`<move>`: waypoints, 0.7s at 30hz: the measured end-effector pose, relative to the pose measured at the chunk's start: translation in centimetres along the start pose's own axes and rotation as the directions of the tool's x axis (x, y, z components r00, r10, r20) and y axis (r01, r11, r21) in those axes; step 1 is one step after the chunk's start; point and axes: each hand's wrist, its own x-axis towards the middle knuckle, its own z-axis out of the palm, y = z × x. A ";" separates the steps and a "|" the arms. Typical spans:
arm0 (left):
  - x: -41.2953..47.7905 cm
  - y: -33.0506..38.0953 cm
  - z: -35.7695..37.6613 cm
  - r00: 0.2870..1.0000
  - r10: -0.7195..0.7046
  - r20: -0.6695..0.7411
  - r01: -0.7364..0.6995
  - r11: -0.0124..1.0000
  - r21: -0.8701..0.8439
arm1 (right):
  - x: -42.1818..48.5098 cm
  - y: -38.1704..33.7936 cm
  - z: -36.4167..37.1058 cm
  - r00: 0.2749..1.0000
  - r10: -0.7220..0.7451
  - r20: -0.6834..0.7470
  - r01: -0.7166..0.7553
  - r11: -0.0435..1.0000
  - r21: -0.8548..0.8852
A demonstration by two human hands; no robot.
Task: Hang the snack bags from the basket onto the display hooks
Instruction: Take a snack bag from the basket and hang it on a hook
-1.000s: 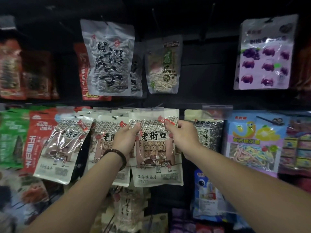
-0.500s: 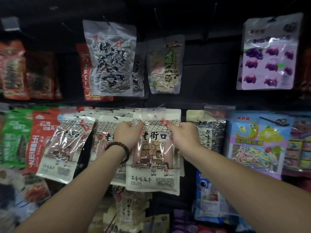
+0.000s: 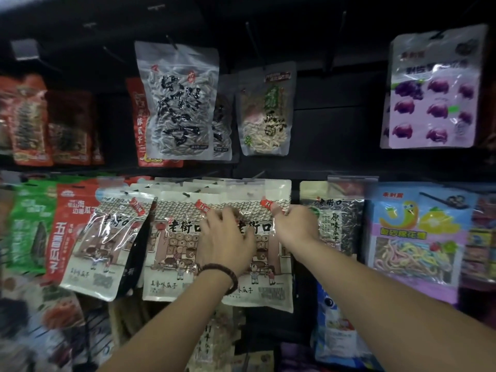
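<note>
Snack bags (image 3: 171,253), cream, seen hung in row at left, outermost one tilted. Left hand (image 3: 225,237) laid flat on front snack bag (image 3: 264,264), fingers spread, nothing gripped. Bag's upper right edge pinched by right hand (image 3: 295,226), fingers curled. Black seed bag (image 3: 338,224) just beside. Whether front bag is hung or only held cannot be told.

Snack bag (image 3: 264,265) hangs right of its twin (image 3: 171,245), apparently overlapping it.
</note>
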 end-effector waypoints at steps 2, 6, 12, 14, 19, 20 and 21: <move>-1.9 -0.1 0.6 0.996 0.089 -0.023 -0.086 0.993 0.083 | -0.4 0.1 -0.6 0.999 -0.033 0.040 0.036 0.997 -0.073; -4.9 -0.7 0.8 0.986 0.162 0.043 -0.166 0.980 0.114 | -2.0 1.5 -2.4 0.988 -0.045 0.150 0.078 0.971 -0.225; -11.0 1.0 -0.5 0.973 0.186 0.133 -0.194 0.979 0.054 | -5.5 4.7 -6.2 0.974 -0.080 0.214 0.132 0.962 -0.239; -14.0 1.4 -0.6 0.942 0.296 0.156 -0.297 0.955 -0.014 | -8.1 7.3 -7.2 0.974 -0.055 0.220 0.098 0.978 -0.187; -23.4 1.4 1.4 0.785 0.451 0.424 -0.414 0.892 -0.181 | -17.6 16.5 -9.4 0.946 0.028 0.323 0.007 0.994 -0.106; -25.5 1.1 2.1 0.731 0.469 0.495 -0.423 0.881 -0.210 | -19.4 18.5 -9.9 0.936 0.055 0.349 -0.016 0.994 -0.112; -27.7 0.8 3.0 0.664 0.486 0.568 -0.431 0.870 -0.239 | -21.1 20.7 -10.4 0.923 0.086 0.374 -0.038 0.990 -0.135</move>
